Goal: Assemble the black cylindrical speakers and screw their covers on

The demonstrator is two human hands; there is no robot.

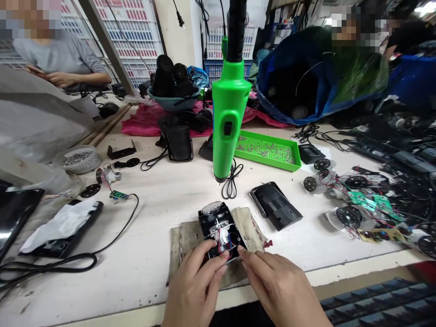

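We had our left hand (195,286) and right hand (281,290) together at the near edge of a black plastic housing (213,218), its open back showing red and black wires around a small white part (220,236). Both grips were closed to a pinch on that edge, with the left fingertips (223,256) on its near side and the right fingertips (242,254) at its corner. Whether they also held a wire, we could not tell. The housing lay on a worn cloth pad (182,247) on the tabletop (153,227), turned at a slant to the table edge.

Just beyond it lay a similar black cover (275,206), not touching the pad. A green electric screwdriver (229,118) hung upright above the tabletop, with a green tray of screws (269,150) to its right. Circuit boards and wired round parts (361,204) were heaped farther right. A round tin of screws (81,159) sat well to the left, and beyond it a co-worker's hands (61,78) were busy in front of a grey shirt.
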